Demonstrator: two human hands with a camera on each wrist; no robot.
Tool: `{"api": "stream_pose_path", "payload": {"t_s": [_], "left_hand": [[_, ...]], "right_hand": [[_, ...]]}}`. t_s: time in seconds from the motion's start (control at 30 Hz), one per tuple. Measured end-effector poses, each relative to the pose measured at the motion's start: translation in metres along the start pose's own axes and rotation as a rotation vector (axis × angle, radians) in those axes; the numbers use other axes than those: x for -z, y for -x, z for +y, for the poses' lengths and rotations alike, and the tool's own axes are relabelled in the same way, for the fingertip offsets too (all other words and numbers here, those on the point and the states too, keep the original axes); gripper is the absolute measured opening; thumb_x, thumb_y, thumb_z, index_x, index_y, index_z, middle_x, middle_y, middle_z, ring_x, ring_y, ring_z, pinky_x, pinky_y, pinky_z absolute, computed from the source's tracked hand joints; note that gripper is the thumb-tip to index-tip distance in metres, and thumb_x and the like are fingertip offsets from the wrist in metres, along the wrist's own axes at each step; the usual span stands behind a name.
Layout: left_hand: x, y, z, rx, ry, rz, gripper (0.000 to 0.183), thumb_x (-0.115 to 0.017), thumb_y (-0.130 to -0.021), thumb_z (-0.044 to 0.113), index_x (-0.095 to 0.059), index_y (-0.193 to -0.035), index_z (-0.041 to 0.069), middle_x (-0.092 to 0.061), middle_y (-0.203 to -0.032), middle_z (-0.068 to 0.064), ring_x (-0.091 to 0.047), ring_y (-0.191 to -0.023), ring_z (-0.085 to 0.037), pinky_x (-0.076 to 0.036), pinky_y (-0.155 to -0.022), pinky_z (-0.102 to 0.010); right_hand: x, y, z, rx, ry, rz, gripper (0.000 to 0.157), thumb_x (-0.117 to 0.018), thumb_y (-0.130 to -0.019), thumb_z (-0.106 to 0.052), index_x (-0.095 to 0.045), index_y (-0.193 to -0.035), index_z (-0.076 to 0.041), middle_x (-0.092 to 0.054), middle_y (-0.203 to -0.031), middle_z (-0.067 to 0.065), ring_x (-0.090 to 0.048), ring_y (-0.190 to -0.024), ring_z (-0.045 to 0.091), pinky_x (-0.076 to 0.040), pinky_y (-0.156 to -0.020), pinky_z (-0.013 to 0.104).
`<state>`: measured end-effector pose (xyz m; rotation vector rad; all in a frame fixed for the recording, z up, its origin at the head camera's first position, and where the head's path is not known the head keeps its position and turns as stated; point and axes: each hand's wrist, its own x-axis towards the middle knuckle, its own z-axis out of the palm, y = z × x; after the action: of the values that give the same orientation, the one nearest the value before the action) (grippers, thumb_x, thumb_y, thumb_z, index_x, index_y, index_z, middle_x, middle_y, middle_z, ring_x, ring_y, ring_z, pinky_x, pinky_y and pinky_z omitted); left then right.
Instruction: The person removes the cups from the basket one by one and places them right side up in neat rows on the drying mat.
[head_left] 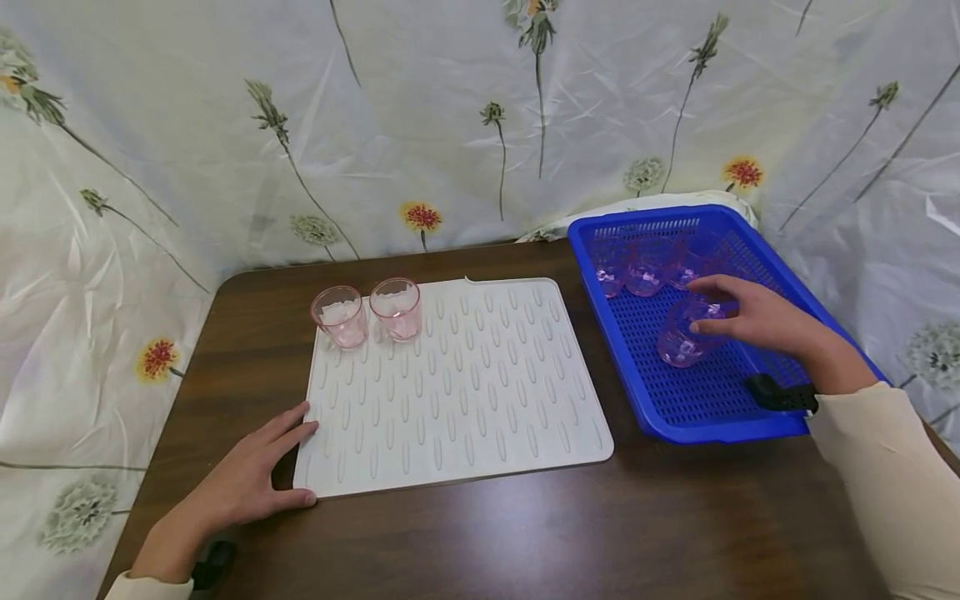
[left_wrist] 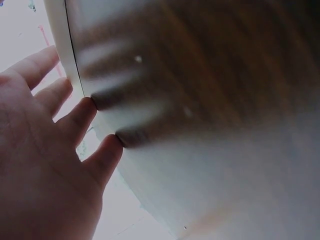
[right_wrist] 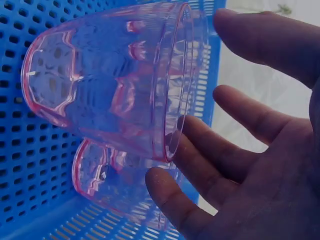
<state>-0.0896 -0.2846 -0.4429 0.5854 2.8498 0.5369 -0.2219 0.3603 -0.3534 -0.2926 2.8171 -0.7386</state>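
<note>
My left hand rests at the left edge of the white ribbed mat, fingertips and thumb touching its rim. The left wrist view shows those fingers spread and straight on the tabletop. My right hand reaches into the blue basket, thumb and fingers spread about the rim of a clear pink glass. In the right wrist view this glass stands in front of the loosely parted fingers, none plainly closed on it. Two pink glasses, one at the corner and one beside it, stand upright on the mat.
Several more pink glasses stand along the back of the basket. The brown wooden table lies under mat and basket. A flower-printed cloth hangs behind and at both sides.
</note>
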Motion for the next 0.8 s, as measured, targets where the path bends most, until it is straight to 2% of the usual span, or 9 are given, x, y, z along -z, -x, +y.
{"api": "stream_pose_path", "payload": {"t_s": [0.17,0.4,0.57,0.8], "left_hand": [[0.000,0.000,0.000,0.001,-0.001,-0.001,0.092,-0.076,-0.073,0.063,-0.050,-0.146,0.014,-0.034,-0.160,-0.016,-0.041,-0.141,-0.043,-0.040,-0.105,-0.066],[0.000,0.000,0.000,-0.007,-0.006,-0.001,0.092,-0.075,-0.074,0.064,-0.050,-0.146,0.013,-0.035,-0.160,-0.016,-0.041,-0.141,-0.043,-0.040,-0.105,-0.065],[0.001,0.000,0.000,-0.012,-0.004,0.007,0.091,-0.077,-0.074,0.063,-0.051,-0.145,0.013,-0.036,-0.159,-0.017,-0.042,-0.140,-0.043,-0.040,-0.105,-0.066],[0.000,0.000,0.000,-0.043,0.002,0.026,0.090,-0.080,-0.073,0.059,-0.052,-0.143,0.011,-0.038,-0.158,-0.018,-0.043,-0.139,-0.043,-0.041,-0.103,-0.066]], "right_hand": [[0.000,0.002,0.001,-0.009,0.002,-0.034,0.066,-0.071,-0.092,-0.022,-0.040,-0.144,0.004,-0.048,-0.142,0.033,-0.050,-0.126,0.051,-0.045,-0.098,0.066],[-0.004,0.001,0.006,0.022,-0.029,-0.182,0.085,-0.073,-0.089,-0.019,-0.023,-0.152,0.007,-0.034,-0.150,0.035,-0.045,-0.129,0.056,-0.049,-0.096,0.063],[-0.006,-0.002,0.009,0.033,-0.102,-0.233,0.090,-0.074,-0.088,-0.014,-0.016,-0.155,0.003,-0.027,-0.154,0.034,-0.040,-0.133,0.059,-0.051,-0.096,0.061],[-0.009,-0.005,0.015,0.010,-0.217,-0.292,0.091,-0.071,-0.090,-0.014,-0.010,-0.156,0.001,-0.022,-0.156,0.034,-0.032,-0.138,0.059,-0.049,-0.099,0.061]]}}
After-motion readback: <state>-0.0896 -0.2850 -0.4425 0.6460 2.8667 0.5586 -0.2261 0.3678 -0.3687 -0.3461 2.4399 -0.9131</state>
